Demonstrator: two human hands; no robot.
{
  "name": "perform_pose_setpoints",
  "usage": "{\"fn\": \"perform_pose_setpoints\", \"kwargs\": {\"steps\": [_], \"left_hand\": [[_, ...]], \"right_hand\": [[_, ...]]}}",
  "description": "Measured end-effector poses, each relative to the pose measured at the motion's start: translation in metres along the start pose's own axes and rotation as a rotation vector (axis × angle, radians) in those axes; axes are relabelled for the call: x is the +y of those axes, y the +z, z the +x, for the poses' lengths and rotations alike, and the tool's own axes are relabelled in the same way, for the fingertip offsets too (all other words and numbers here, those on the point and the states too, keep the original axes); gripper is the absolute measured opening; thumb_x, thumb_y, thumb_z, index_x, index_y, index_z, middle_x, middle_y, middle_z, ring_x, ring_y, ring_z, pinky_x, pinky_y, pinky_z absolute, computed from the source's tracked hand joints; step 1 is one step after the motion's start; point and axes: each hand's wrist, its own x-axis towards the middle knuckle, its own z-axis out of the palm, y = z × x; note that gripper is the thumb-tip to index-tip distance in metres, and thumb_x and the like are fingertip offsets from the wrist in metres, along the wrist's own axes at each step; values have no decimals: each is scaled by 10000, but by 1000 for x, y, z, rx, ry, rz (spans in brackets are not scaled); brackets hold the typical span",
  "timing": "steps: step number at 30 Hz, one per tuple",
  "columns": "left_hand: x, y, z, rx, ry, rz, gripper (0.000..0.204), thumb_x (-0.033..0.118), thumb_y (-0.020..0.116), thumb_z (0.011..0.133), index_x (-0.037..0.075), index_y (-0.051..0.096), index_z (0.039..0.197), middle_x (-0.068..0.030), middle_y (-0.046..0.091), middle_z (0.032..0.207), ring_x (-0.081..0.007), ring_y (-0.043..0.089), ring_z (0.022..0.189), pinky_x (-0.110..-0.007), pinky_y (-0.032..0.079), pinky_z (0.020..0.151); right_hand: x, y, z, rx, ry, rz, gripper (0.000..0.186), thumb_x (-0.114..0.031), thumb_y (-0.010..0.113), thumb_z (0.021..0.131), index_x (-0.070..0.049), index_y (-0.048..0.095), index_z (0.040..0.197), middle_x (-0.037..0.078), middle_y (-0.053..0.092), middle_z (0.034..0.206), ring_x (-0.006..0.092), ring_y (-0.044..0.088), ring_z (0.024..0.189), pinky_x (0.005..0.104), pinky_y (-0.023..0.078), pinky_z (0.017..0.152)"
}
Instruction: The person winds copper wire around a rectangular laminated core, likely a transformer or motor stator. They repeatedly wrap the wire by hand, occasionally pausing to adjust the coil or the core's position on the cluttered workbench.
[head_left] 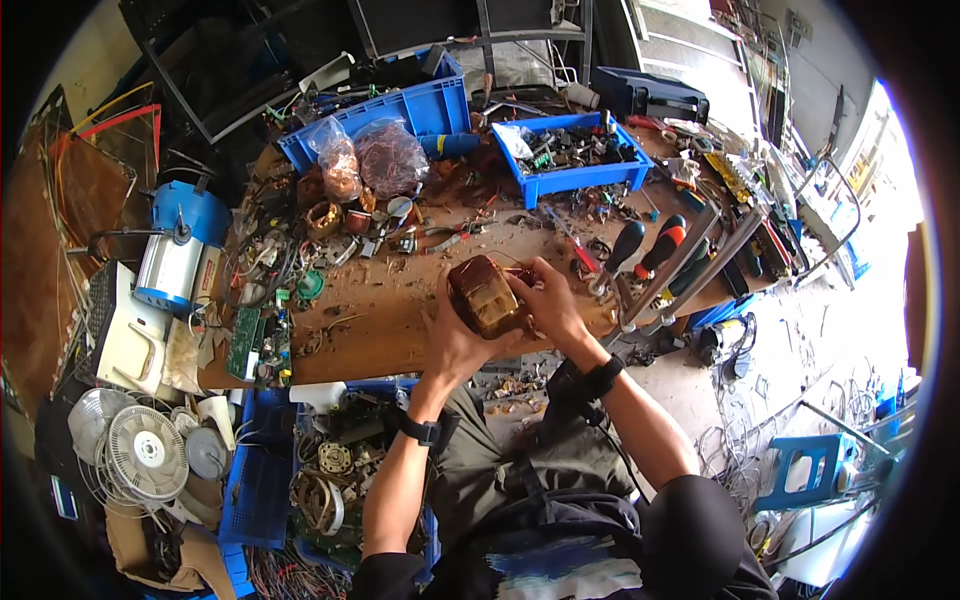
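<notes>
Block — brown and boxy — sits between the two hands.

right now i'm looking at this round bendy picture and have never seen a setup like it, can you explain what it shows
There is no machine arm here, just a person's two bare hands. The single picture comes from a wide fisheye camera worn on the head, looking down, so straight edges curve near the rim. The left hand supports a brown block, which looks like a wound coil; the right hand has its fingers at the block's right side. On the wooden bench lie a blue tray of small parts, a green circuit board, red-handled pliers and plenty of loose scraps.
</notes>
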Motion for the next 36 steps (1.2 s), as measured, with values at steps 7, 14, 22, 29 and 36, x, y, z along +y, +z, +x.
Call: {"fn": "perform_pose_setpoints", "kwargs": {"steps": [7, 14, 22, 29, 36], "left_hand": [[-25, -23, 31, 23, 102, 144, 1341, 480, 1004, 618, 93, 183, 1605, -119, 537, 1492, -337, 477, 1440, -720, 97, 1199], [-49, -50, 39, 52, 86, 284, 1329, 638, 940, 620, 81, 240, 1603, -150, 513, 1512, -368, 445, 1451, -700, 106, 1217], [-41, -35, 27, 44, 92, 392, 1388, 637, 955, 590, 130, 193, 1635, -167, 319, 1666, -412, 299, 1544, -788, 126, 1188], [-38, -29, -9, 194, 12, 507, 1111, 661, 919, 637, 125, 507, 1519, -155, 483, 1558, -465, 230, 1540, -895, 146, 1072], [-41, -78, -25, 309, 197, -351, 1489, 462, 1030, 594, 106, 75, 1680, -186, 199, 1696, -355, 224, 1578, -658, 284, 1228]], "right_hand": [[10, 27, 29, -2, -189, 91, 277, -188, 787, 967, 27, 692, 1113, 99, 753, 990, 137, 687, 898, 299, 558, 797], [-64, -4, 12, 256, -470, -492, 415, -108, 875, 774, -51, 660, 1125, 141, 573, 1067, 318, 603, 1019, 412, 525, 876], [-138, 40, -18, 25, -1090, -666, 375, -102, 819, 733, -98, 657, 1071, 127, 555, 1075, 339, 572, 990, 442, 544, 792], [-90, 62, -6, -124, -677, -334, 473, -208, 972, 727, -38, 661, 1041, 81, 606, 1003, 220, 652, 913, 348, 549, 796], [-74, 74, -5, -212, -589, -232, 503, -276, 959, 750, -9, 617, 1005, 134, 639, 972, 305, 678, 897, 398, 557, 792]]}}
